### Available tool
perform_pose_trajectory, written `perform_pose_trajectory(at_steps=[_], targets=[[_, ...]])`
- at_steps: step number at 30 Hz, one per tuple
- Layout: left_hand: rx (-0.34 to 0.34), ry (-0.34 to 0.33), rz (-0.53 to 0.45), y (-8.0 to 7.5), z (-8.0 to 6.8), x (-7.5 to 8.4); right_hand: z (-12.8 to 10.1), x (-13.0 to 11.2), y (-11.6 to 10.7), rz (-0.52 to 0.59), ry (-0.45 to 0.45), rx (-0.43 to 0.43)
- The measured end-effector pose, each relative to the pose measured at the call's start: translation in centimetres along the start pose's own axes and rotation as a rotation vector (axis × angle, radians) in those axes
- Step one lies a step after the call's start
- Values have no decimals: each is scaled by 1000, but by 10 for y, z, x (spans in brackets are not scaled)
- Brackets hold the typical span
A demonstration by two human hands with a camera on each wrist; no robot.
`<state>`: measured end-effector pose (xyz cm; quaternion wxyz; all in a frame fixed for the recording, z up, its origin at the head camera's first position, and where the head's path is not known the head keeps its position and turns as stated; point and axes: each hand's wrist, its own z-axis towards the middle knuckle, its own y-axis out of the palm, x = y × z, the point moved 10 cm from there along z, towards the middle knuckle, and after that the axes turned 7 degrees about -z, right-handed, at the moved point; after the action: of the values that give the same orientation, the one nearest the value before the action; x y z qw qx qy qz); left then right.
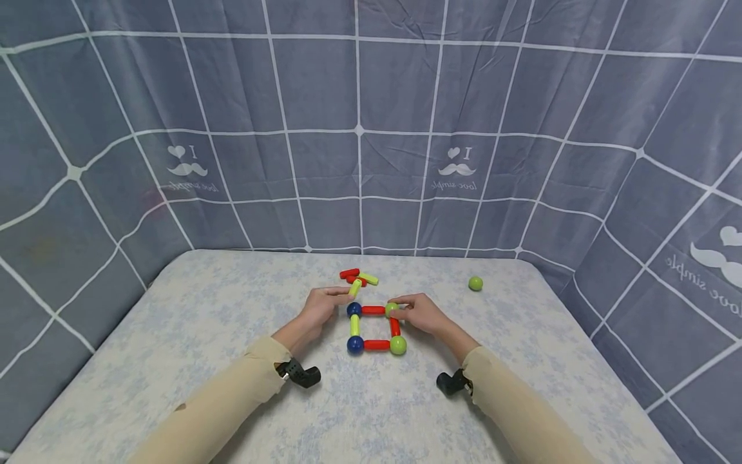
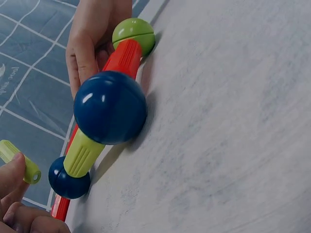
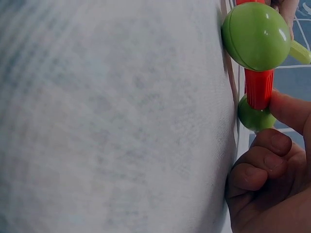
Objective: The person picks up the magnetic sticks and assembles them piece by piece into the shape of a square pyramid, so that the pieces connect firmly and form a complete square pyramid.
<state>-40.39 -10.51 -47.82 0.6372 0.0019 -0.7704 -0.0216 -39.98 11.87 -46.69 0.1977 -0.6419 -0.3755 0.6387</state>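
Note:
A square of magnetic rods and balls lies flat on the table. Its left corners are a far blue ball (image 1: 354, 309) and a near blue ball (image 2: 110, 108), joined by a yellow-green rod (image 1: 355, 326). Red rods (image 1: 377, 345) form the other three sides. My left hand (image 1: 317, 308) pinches a loose yellow-green rod (image 2: 20, 161), tilted just above the far blue ball. At the far right corner my right hand (image 1: 422, 313) holds a green ball (image 1: 391, 309), its thumb by the right red rod (image 3: 260, 88). Another green ball (image 3: 257, 36) makes the near right corner.
Behind the square lie loose rods, among them a red rod (image 1: 350, 274) and a yellow-green rod (image 1: 369, 279). A single green ball (image 1: 476, 283) sits toward the back right of the table (image 1: 371, 412). A grey checked curtain (image 1: 324, 167) hangs behind.

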Motion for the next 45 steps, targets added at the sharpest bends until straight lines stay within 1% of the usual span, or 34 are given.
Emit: perform_pose_trajectory(at_steps=[5, 12, 17, 20, 32, 38, 45], targets=[[-18, -17, -54, 3, -5, -4, 0, 1, 1, 6, 0, -5], [-52, -9, -107, 6, -12, -4, 0, 2, 1, -3, 5, -3], [-90, -20, -153, 9, -20, -5, 1, 2, 1, -9, 6, 0], [-109, -26, -163, 10, -25, -6, 1, 2, 0, -11, 5, -1], [-123, -27, -184, 9, -39, -10, 2, 3, 1, -8, -8, -2], [-128, -50, -189, 9, -46, -12, 3, 2, 0, -5, -11, 6], [-121, -58, -199, 10, -47, -15, 3, 3, 1, -8, -8, 5]])
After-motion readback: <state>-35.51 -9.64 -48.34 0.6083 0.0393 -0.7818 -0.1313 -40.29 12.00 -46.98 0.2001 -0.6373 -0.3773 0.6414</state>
